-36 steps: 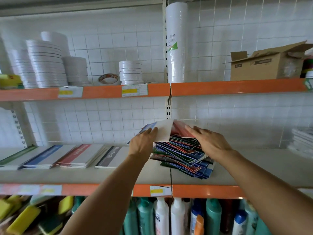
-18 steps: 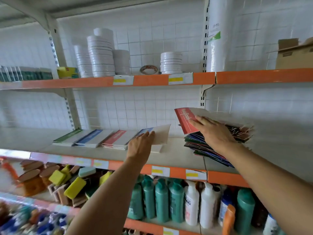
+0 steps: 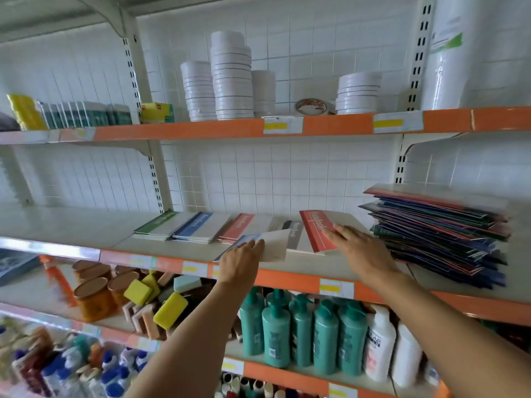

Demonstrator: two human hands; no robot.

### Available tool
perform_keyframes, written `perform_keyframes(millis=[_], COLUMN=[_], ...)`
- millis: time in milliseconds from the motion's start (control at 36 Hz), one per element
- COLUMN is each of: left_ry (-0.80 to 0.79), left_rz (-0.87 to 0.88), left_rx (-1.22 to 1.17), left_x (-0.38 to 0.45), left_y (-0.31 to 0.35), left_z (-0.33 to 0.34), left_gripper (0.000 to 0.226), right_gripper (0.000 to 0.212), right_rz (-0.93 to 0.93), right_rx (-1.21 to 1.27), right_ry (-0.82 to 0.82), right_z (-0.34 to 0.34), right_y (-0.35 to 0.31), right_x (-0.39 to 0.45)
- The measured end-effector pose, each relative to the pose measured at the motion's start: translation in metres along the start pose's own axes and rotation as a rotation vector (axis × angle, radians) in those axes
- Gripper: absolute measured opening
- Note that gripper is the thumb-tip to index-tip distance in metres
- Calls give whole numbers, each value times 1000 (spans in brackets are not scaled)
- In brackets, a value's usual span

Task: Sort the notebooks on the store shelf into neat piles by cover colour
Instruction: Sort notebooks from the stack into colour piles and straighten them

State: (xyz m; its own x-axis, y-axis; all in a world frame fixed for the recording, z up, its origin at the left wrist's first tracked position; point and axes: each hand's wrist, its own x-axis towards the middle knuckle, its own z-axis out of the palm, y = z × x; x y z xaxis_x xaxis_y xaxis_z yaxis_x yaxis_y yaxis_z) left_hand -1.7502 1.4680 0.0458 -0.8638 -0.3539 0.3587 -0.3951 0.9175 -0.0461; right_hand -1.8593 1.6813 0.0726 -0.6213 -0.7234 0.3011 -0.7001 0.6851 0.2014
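- The left hand [image 3: 242, 261] grips a blue-striped notebook [image 3: 267, 245] at its near edge, fingers curled over the cover, and holds it tilted above the front of the middle shelf [image 3: 86, 225]
- The right hand [image 3: 356, 248] holds a red-striped notebook [image 3: 319, 229] with its fingers laid over the near part of the cover (the thumb is hidden, so I cannot tell how firm the grip is); the book is raised at an angle just above the shelf
- A black-striped notebook [image 3: 294, 234] lies flat on the shelf between the two held books, partly covered by them
- To the left of it sit three neat piles side by side: a red pile [image 3: 238, 228], then a blue pile [image 3: 198, 226], then a green pile [image 3: 161, 224] at the far left, each touching or just beside its neighbour
- To the right of the right hand stands a tall unsorted stack [image 3: 436, 234] of mixed-colour notebooks, edges fanned out unevenly, a red-edged one on top
- On the upper shelf [image 3: 172, 130] stand stacks of white round tins [image 3: 231, 79], a roll of tape [image 3: 313, 107] and a big white roll [image 3: 477, 53] at the right
- The shelf below holds teal bottles [image 3: 301, 334], white bottles [image 3: 379, 346], yellow sponges [image 3: 169, 310] and brown-lidded jars [image 3: 92, 297]
- Orange strips with white and yellow price labels [image 3: 283, 125] run along the shelf fronts
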Motion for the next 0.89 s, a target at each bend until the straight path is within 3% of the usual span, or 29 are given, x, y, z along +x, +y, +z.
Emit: perform_keyframes(millis=[222, 556, 889], left_ry=[-5, 20, -1], left_rz=[0, -32, -105], left_rx=[-27, 9, -33], left_x=[10, 44, 71], left_y=[-19, -26, -103], left_z=[18, 36, 52], left_gripper=[54, 49, 49], right_gripper=[88, 79, 79], right_rz=[19, 51, -4], right_rx=[44, 104, 99], right_ry=[-61, -26, -38], right_z=[17, 39, 55], right_y=[-9, 2, -55], right_x=[21, 63, 125])
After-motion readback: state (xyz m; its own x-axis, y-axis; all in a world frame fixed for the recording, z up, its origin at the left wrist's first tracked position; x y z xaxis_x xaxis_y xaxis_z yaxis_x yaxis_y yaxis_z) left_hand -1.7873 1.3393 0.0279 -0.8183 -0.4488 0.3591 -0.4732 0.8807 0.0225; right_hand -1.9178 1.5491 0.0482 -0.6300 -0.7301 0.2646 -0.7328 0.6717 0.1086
